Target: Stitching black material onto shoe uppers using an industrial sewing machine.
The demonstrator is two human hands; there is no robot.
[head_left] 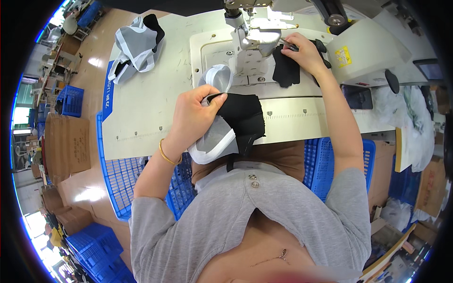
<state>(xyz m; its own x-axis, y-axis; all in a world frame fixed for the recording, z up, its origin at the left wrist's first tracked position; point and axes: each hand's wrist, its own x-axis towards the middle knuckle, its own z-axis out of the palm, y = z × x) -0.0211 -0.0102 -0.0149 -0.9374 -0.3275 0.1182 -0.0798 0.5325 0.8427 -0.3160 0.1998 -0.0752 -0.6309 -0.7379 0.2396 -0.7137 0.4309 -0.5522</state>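
My left hand (194, 112) is closed at the table's front edge, thumb and fingers pinching a sewn fabric piece (241, 117). That piece has a black panel, grey mesh and white edging; part of it hangs over the edge towards my lap. To the right of the sewing machine's head (255, 40), my right hand (304, 54) is closed around a small dark tool with a thin metal tip (290, 46); its exact kind is partly hidden by the fingers. Just below that hand, black fabric pieces (286, 68) lie on the machine bed.
Another grey, white and black fabric piece (137, 45) lies at the table's far left. A ruler scale (288, 113) runs along the front edge. Blue plastic crates (115, 181) stand below the table on both sides. A white machine housing (368, 49) stands at the right, beside clear plastic bags (410, 122).
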